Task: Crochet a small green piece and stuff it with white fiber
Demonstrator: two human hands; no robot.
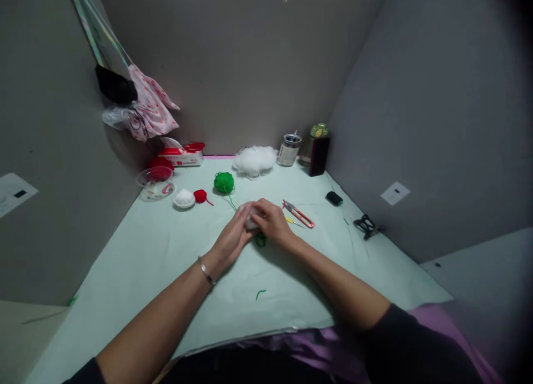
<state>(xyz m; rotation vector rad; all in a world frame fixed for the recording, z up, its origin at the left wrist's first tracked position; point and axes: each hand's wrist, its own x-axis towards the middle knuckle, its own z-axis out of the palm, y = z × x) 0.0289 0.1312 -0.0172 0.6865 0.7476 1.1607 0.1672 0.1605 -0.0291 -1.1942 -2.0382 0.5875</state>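
Over the middle of the table, my left hand [234,233] and my right hand [275,222] come together, both closed around a small tuft of white stuffing [251,223]. Fingers cover most of the tuft. Just under my hands is a bit of green yarn work [260,240], its shape mostly hidden. A strand leads from behind my left hand to the green yarn ball [224,182]. Right of my right hand lie orange-handled thread snips [300,214] and a yellow-handled crochet hook [292,222].
A large heap of white stuffing [255,160] sits at the back, beside a tin [288,150], a bottle [318,130] and a dark phone [320,156]. Leftward are a small red yarn ball [200,196], a white dish [184,199], a plastic tub [155,184] and a tissue box [183,155].
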